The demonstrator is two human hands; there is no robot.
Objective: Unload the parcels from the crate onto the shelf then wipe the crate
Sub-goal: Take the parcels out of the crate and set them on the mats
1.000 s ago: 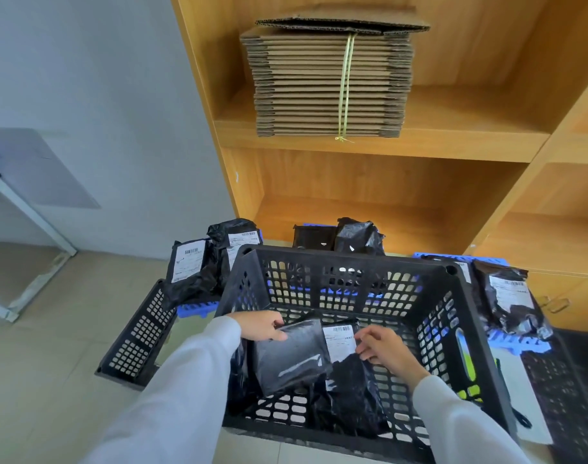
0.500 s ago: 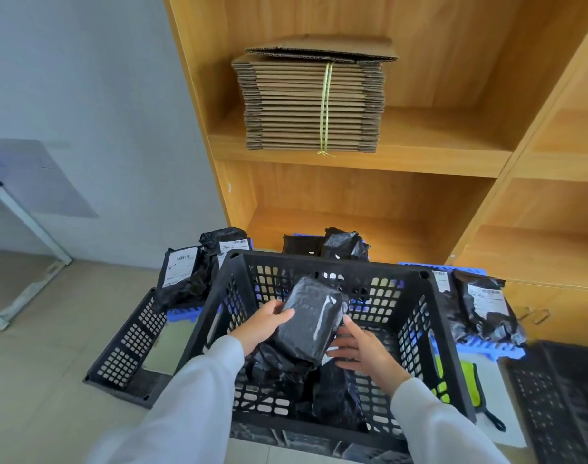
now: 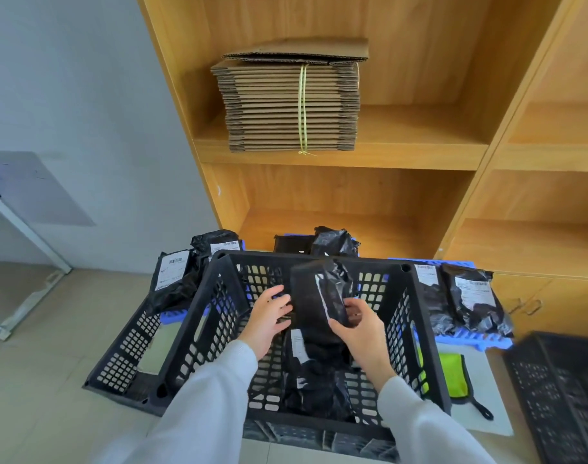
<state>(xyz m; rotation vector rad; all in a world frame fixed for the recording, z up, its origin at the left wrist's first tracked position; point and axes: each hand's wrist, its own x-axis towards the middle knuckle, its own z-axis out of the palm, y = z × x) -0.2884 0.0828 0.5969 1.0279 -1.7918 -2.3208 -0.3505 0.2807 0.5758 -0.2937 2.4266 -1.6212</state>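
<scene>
A black perforated crate [image 3: 322,260] stands on the floor in front of me. Above its middle a black plastic parcel [image 3: 316,296] is held upright. My right hand [image 3: 361,329] grips its lower right corner, thumb and fingers curled round it. My left hand [image 3: 269,318] touches the parcel's left edge with fingers fairly straight. More black parcels [image 3: 314,380] lie on the crate's bottom. The wooden shelf [image 3: 339,226] rises behind the crate, its lower compartment open.
A strapped stack of flat cardboard [image 3: 289,105] fills the upper shelf. Labelled black parcels lie on blue boards at left [image 3: 175,279], back [image 3: 334,242] and right [image 3: 470,296]. A green cloth [image 3: 455,373] lies right of the crate. Other black crates sit left [image 3: 125,356] and right [image 3: 560,396].
Both hands lifted the black parcel out of the crate's bottom up to rim height and turned it upright. My left hand's grip loosened to a touch. My view tilted down.
</scene>
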